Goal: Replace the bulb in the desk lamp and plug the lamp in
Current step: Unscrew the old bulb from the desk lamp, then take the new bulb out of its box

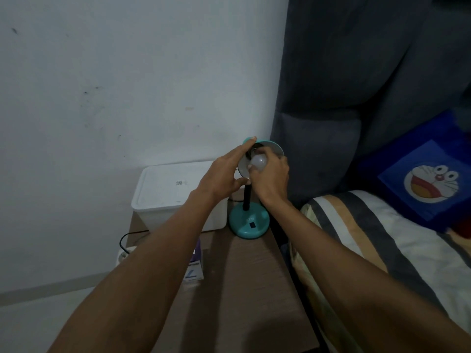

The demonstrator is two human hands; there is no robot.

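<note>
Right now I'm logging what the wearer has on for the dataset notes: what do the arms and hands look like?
Both forearms are bare, with no sleeves in view. The left hand and right hand wear no gloves; no watch, bracelet or ring is visible.

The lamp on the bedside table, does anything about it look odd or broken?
Nothing looks broken. The lamp stands upright; its shade is tipped toward the camera, steadied by the left hand while the right hand holds the white bulb at its mouth.
</note>
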